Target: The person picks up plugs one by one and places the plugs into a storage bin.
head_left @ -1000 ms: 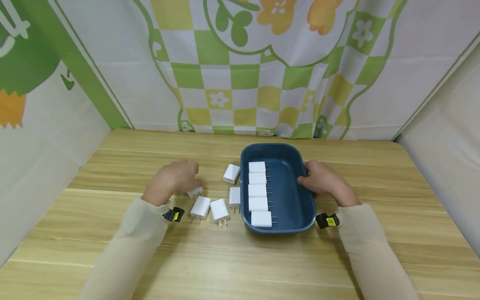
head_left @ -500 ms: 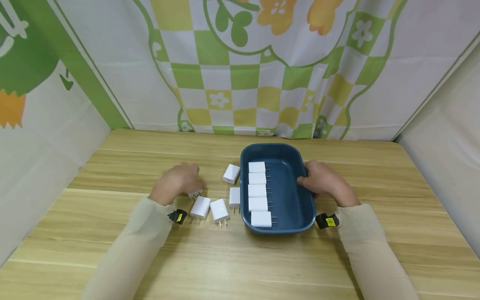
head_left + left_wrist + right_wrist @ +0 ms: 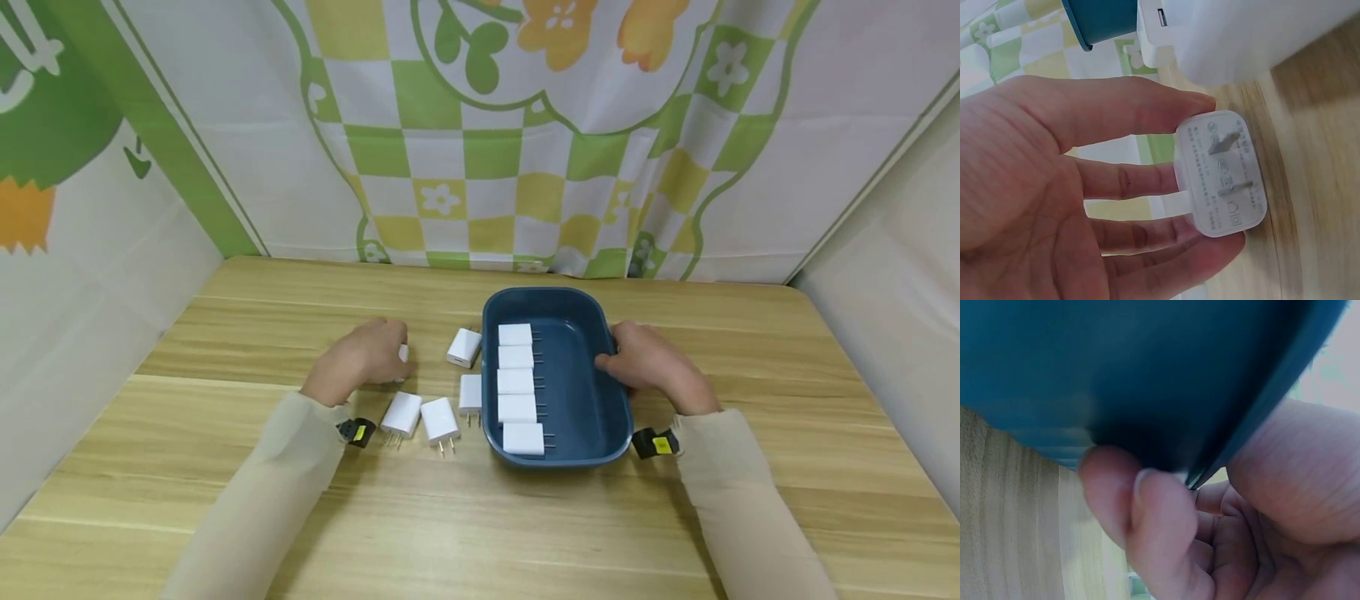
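Note:
My left hand [image 3: 363, 358] pinches a white plug-in charger [image 3: 1221, 175] between thumb and fingers. In the left wrist view its printed face and two flat prongs face the camera. On the right, my right hand [image 3: 648, 362] grips the side of a dark blue tub [image 3: 588, 392], thumb over the rim and fingers against the outer wall [image 3: 1054, 369]. Inside the tub, several white chargers [image 3: 516, 382] lie in a column along the left wall, prongs pointing right.
Between my left hand and the tub, more chargers lie loose on the wooden table [image 3: 465, 533]: two near the front [image 3: 401, 414], one against the tub's left side [image 3: 469, 392], and one farther back [image 3: 463, 347]. A patterned curtain [image 3: 487, 192] hangs behind the table.
The charger that lay under my left hand is now gripped in its fingers and has shifted slightly up and right. My right hand and the tub have stayed in place.

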`<state>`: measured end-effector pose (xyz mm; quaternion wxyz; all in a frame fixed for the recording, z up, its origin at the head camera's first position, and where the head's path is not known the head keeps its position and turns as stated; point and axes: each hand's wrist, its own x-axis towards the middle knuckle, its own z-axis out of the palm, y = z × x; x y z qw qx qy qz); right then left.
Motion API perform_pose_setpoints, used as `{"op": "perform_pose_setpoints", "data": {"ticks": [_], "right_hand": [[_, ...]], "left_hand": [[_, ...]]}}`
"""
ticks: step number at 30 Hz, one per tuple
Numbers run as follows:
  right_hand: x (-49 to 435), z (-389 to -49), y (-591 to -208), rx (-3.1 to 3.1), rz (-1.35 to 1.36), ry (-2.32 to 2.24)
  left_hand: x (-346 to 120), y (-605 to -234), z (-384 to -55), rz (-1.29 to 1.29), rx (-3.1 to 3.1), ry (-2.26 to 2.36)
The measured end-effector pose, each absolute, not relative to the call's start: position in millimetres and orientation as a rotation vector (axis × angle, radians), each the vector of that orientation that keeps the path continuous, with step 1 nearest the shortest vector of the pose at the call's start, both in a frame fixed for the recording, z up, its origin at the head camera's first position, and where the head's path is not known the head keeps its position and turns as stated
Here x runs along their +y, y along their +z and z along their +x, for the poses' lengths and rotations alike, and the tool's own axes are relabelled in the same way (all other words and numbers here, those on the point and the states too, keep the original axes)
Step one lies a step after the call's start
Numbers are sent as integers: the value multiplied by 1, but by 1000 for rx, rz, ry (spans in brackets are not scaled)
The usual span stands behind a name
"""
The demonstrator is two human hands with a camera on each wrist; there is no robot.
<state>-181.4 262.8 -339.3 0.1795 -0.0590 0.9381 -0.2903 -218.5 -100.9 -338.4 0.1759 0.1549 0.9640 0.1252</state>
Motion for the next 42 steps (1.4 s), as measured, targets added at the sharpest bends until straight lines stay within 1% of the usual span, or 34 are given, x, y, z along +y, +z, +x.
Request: {"op": "perform_pose_setpoints", "data": {"ticks": [15,18,23,31,35,42], "right_hand": [[263,-181,-342,2650,-172,-826],[263,-181,-341,2648,-173,-829],[262,-181,-340,2645,-160,-845],[265,-181,-341,2646,-172,-863],[265,-182,-342,2648,-169,-856],[264,-181,-341,2653,-183,-839]], "left_hand": [[-109,-339,-224,425,2683,422],[-109,-335,-224,445,2700,410],[-103,-324,-221,554,2762,383],[-82,-300,-214,774,2840,383],[-66,-284,-212,827,2837,336],[-29,-264,-220,964,2772,205]]}}
